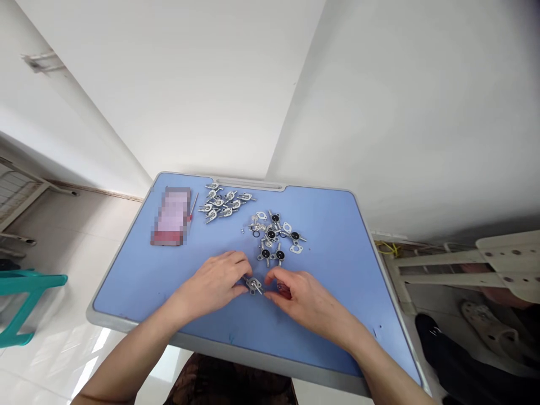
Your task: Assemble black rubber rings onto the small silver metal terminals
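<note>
In the head view my left hand [220, 281] pinches a small metal valve [254, 285] by its left end, between thumb and fingers, just above the blue table. A thin lever slants across the valve's face. My right hand [301, 292] is curled close to the valve's other end, thumb and forefinger near it. Something small and shiny shows inside its bent fingers, too small to name. Beyond the hands lie several metal valve bodies with black round faces [270, 234], among flat oval plates [296, 248] and dark rings [255, 234].
At the table's far side is a cluster of similar valves [228, 197]. A screwdriver [193, 208] lies beside a blurred-out phone-like slab [171, 216]. A teal stool [29, 298] stands left; at right are a pale metal frame [451, 270] and another person's dark shoe [430, 332].
</note>
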`<state>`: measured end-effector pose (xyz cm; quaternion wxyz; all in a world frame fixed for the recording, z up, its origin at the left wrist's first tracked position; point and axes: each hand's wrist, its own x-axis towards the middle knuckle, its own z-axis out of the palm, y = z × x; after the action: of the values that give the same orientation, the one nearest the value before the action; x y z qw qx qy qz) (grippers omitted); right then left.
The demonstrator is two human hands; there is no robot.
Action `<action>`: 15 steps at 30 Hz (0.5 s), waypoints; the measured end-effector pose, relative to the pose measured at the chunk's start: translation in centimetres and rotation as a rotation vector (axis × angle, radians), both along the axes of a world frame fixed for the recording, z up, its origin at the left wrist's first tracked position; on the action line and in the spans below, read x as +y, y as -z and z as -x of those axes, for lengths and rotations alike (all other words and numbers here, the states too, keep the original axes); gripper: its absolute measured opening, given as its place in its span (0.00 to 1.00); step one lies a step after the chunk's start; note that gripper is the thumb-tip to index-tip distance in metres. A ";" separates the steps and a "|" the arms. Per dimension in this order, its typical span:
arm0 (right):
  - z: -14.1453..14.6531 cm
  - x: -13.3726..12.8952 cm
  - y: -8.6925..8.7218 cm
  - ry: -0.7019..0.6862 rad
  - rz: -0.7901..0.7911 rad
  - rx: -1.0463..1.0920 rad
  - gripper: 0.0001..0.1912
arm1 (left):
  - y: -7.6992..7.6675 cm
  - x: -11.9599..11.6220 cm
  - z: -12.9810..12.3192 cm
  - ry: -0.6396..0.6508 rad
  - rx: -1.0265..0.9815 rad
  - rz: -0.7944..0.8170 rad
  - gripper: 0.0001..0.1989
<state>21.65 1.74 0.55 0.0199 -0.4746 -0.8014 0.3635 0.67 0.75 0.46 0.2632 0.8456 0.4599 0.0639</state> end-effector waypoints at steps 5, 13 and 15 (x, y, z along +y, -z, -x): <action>0.1 0.2 0.0 0.001 0.024 0.005 0.03 | -0.2 0.7 0.8 0.007 -0.052 0.059 0.06; -1.0 0.9 0.1 0.067 0.003 0.090 0.04 | 0.0 2.0 1.9 -0.142 -0.191 0.079 0.07; -1.4 1.1 0.1 0.111 -0.014 0.118 0.05 | 0.2 2.4 2.0 -0.225 -0.218 0.038 0.07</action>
<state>23.02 2.88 0.49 0.0908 -0.4959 -0.7738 0.3835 -1.36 3.13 0.21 0.3186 0.7716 0.5218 0.1759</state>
